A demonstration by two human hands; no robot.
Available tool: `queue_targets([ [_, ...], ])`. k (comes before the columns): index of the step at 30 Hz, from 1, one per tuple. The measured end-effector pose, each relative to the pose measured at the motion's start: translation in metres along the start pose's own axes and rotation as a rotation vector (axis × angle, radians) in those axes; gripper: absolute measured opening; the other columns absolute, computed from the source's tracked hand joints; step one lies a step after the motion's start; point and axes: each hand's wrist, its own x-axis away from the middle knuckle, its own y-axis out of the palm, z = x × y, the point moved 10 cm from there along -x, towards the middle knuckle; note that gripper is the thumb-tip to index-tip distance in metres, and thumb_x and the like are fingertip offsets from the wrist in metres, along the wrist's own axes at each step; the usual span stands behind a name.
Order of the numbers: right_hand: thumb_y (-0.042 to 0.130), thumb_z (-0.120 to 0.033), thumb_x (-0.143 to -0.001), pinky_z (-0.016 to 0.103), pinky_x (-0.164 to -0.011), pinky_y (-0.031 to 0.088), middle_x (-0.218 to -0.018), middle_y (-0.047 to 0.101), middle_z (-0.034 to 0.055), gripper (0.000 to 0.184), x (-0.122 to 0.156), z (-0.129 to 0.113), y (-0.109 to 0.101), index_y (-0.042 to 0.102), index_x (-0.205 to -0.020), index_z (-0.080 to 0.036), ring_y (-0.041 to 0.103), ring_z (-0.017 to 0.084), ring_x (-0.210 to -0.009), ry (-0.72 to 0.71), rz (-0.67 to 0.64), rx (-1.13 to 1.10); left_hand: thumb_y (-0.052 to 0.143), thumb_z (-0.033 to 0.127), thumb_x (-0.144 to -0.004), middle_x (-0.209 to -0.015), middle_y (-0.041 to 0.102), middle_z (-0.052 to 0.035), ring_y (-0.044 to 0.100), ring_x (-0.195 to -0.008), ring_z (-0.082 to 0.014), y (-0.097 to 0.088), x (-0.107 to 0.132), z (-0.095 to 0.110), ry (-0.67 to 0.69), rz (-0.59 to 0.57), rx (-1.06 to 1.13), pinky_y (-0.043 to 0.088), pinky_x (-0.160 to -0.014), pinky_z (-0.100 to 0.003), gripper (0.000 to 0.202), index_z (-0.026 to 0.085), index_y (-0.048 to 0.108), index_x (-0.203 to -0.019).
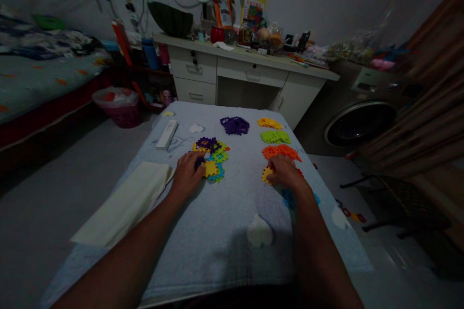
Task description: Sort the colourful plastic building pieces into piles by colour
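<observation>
Simultaneously, both hands reach to interlocking plastic pieces on the cloth-covered desk (224, 246).
The left hand (187, 170), fingers slightly parted, meets a mixed pile (220, 156) toward the left edge; the right hand (286, 172) touches a yellow square piece (267, 175) nearer the right edge. Neither grip is clear.

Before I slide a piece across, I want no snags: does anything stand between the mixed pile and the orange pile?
Nothing visible stands between the mixed pile and the orange pile; only cloth shows there. The right hand does cover part of the orange pile's near edge.
</observation>
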Motion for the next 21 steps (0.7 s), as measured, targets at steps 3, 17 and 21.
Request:
queue_targets([
  [3, 0.065, -0.007, -0.068, 0.026, -0.066, 0.031, -0.080, 0.058, 0.0010, 0.018, 0.002, -0.005, -0.001, 0.054, -0.074, -0.020, 0.049, 0.015, -0.075, -0.003, -0.061, -0.072, 0.045, 0.029, -0.086, -0.121, 0.061, -0.0112, 0.053, -0.118, -0.0291, 0.000, 0.000, -0.002, -0.010, -0.003, -0.004, 0.039, -0.106, -0.051, 0.033, 0.020, 0.060, -0.114],
  [17, 0.065, -0.020, -0.066, 0.021, -0.051, 0.037, -0.059, 0.053, -0.0037, 0.011, -0.112, 0.047, -0.072, 0.054, -0.070, -0.019, 0.048, 0.010, -0.054, 0.167, 0.233, -0.673, 0.073, 0.061, -0.070, -0.139, 0.047, -0.0149, 0.042, -0.130, -0.0377, 0.017, 0.004, 0.010, 0.081, -0.109, -0.153, 0.035, -0.109, -0.055, 0.081, 0.023, 0.047, -0.137],
  [21, 0.063, -0.017, -0.070, 0.022, -0.048, 0.039, -0.054, 0.054, -0.0026, 0.006, -0.150, 0.083, -0.070, 0.056, -0.071, -0.017, 0.051, 0.011, -0.050, 0.356, 0.400, -0.648, 0.080, 0.063, -0.059, -0.146, 0.041, -0.0159, 0.037, -0.135, -0.0413, 0.024, 0.007, 0.011, 0.111, -0.163, -0.226, 0.033, -0.110, -0.058, 0.099, 0.026, 0.041, -0.142],
])
